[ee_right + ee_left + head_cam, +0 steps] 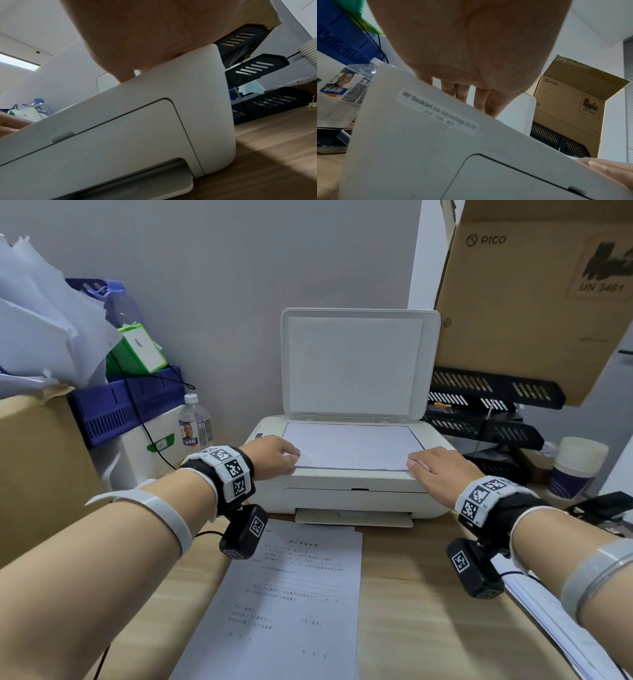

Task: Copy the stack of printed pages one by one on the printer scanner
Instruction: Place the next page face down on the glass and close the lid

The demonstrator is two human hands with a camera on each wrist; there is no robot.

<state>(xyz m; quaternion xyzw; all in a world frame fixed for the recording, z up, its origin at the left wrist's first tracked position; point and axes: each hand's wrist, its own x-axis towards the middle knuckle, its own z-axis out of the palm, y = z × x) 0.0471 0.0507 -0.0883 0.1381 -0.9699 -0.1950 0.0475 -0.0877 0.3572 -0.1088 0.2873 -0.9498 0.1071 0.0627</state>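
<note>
White inkjet printer (346,494) sits on the light wooden desk (428,611), its scanner lid (359,361) raised upright. A blank-side-up white sheet (349,445) lies flat on the scanner glass. The left hand (274,455) is at the sheet's near-left corner, fingers curled with fingertips on the paper edge; whether it pinches the sheet or only presses cannot be told. The right hand (442,470) lies flat, fingers extended, on the sheet's near-right corner and printer top, grasping nothing. A printed page with text (287,604) lies on the desk in front of the printer; more white pages (548,621) sit at the right under the right forearm. Clear water bottle (195,422) left of the printer, black slotted trays (486,419) right, brown cardboard box (534,296) above them.
</note>
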